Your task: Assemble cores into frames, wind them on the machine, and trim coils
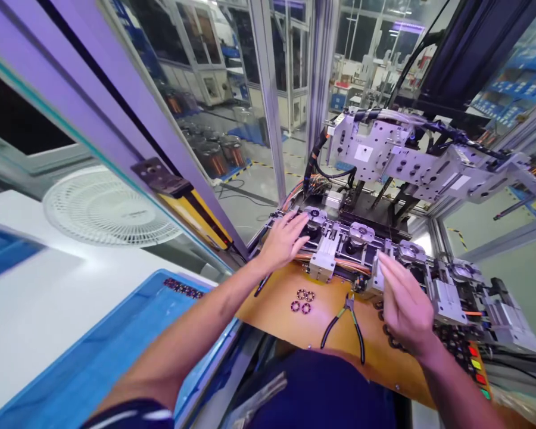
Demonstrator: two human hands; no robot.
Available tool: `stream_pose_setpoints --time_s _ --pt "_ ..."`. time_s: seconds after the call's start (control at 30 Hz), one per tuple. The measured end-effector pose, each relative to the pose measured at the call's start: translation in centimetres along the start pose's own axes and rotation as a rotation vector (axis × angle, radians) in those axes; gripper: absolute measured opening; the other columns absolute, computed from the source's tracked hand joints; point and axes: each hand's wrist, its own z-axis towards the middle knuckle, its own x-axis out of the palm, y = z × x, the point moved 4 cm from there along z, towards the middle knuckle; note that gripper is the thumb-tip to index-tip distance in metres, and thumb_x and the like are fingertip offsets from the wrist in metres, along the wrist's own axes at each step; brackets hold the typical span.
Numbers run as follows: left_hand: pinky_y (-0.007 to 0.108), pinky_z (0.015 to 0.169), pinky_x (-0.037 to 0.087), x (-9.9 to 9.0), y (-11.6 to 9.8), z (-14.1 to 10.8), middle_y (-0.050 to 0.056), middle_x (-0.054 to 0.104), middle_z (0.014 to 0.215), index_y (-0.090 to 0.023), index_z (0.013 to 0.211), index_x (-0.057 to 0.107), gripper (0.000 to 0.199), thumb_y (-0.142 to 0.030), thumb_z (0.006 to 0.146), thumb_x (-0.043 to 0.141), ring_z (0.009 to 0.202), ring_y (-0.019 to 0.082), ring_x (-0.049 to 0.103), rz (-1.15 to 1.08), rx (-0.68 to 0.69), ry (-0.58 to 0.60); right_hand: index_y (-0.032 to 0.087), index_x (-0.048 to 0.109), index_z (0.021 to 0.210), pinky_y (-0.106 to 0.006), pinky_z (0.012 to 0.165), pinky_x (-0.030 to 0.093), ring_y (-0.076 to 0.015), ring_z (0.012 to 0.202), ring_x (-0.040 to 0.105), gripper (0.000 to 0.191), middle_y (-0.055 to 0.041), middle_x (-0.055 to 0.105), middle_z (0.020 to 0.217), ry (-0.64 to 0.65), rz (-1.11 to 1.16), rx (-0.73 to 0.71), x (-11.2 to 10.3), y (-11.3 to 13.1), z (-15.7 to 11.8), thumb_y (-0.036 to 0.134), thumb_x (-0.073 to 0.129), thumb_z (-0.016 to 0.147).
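My left hand (283, 241) is over the left end of the machine, its fingers apart beside the leftmost round fixture (315, 214); nothing shows in it. My right hand (406, 304) hovers by a silver block (376, 277), fingers extended and nothing visible in them. Between my hands is another round fixture (361, 232). Several small dark rings (306, 308) lie on the orange-brown work surface (268, 310). Pliers (349, 302) with black and green handles rest there, handles spread. More dark rings (395, 342) are partly hidden by my right hand.
A blue tray (116, 339) holding a row of small parts (183, 288) is at the left, near a white round fan (111, 205). A metal gantry plate (384, 149) hangs above the fixtures. Coloured buttons (476, 364) line the right edge. A yellow-black device (196, 217) sits on the frame.
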Motion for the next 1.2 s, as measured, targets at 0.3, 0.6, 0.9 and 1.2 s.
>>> stream_pose_setpoints --time_s 0.3,0.6,0.9,1.2 --pt "0.059 0.118 0.016 4.2 0.5 4.3 0.019 0.046 0.151 -0.009 0.137 0.050 0.052 -0.041 0.097 0.046 0.148 0.035 0.023 0.153 0.023 0.185 0.016 0.062 0.125 -0.045 0.096 0.054 -0.0237 0.105 0.066 0.034 -0.0131 0.068 0.119 0.087 -0.210 0.512 -4.1 -0.4 -18.2 0.011 0.054 0.092" --pt "0.050 0.121 0.024 -1.1 -5.8 -1.1 0.010 0.042 0.154 -0.021 0.149 0.036 0.056 -0.042 0.097 0.042 0.147 0.028 0.031 -0.051 0.050 -0.086 0.018 0.073 0.098 -0.058 0.101 0.048 -0.0332 0.123 0.056 0.017 -0.0154 0.065 0.123 0.191 -0.180 0.677 0.0 -2.0 -23.2 0.017 0.057 0.091" --pt "0.030 0.078 0.058 3.7 -16.2 -9.7 0.008 0.075 0.098 -0.018 0.126 0.062 0.043 -0.033 0.086 0.067 0.083 0.019 0.070 -0.726 -0.082 0.456 0.023 0.069 0.096 -0.037 0.092 0.056 -0.0221 0.114 0.062 0.012 -0.0094 0.060 0.129 0.074 0.247 0.607 -0.5 3.6 -13.4 0.016 0.060 0.091" --pt "0.031 0.080 0.059 1.2 -16.2 -8.8 0.011 0.074 0.096 -0.016 0.108 0.070 0.028 -0.017 0.081 0.074 0.088 0.020 0.072 -0.619 0.053 0.074 0.027 0.070 0.102 -0.040 0.101 0.049 -0.0238 0.121 0.058 0.014 -0.0084 0.061 0.129 0.146 0.828 0.706 2.2 4.0 -7.3 0.022 0.062 0.092"
